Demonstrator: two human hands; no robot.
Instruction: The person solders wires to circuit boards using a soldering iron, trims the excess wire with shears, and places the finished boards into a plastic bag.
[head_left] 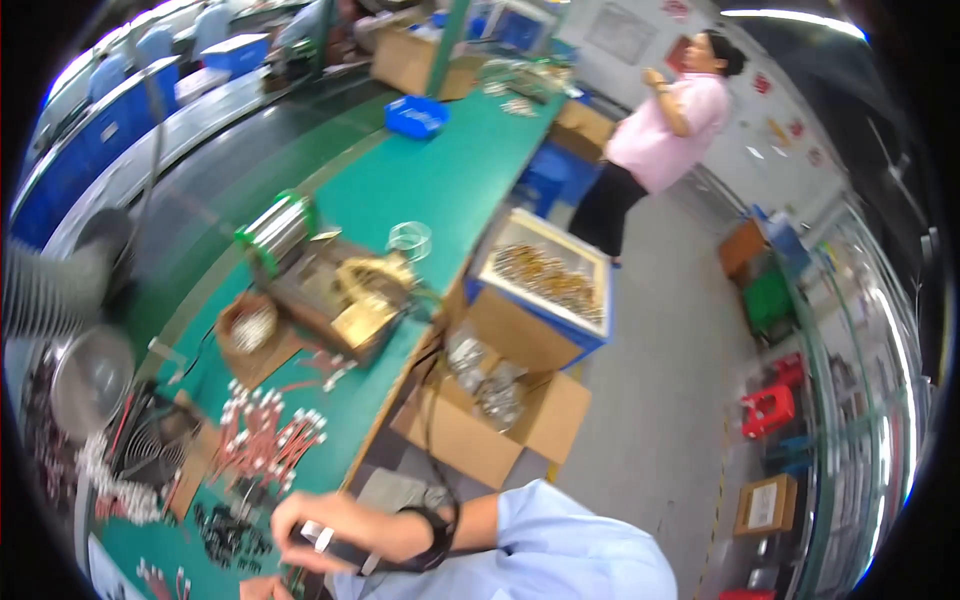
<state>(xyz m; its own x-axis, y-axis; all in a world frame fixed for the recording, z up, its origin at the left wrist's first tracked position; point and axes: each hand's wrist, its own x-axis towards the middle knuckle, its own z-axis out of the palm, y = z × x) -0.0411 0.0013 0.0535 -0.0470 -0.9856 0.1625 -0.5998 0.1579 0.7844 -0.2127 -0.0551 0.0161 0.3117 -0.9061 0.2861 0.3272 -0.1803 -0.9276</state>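
My right hand is low at the front edge of the green workbench, with a black strap around its wrist. Its fingers are closed on a small dark part with a white piece. Only a sliver of my left hand shows at the bottom edge, just below the right hand; I cannot tell its fingers' state. Just beyond the hands lie a heap of small black parts and several red wires with white connectors.
On the bench stand a brass-and-metal fixture, a green solder spool, a clear cup, a blue bin and a metal bowl. Cardboard boxes sit right of the bench. A person in a pink top stands in the aisle.
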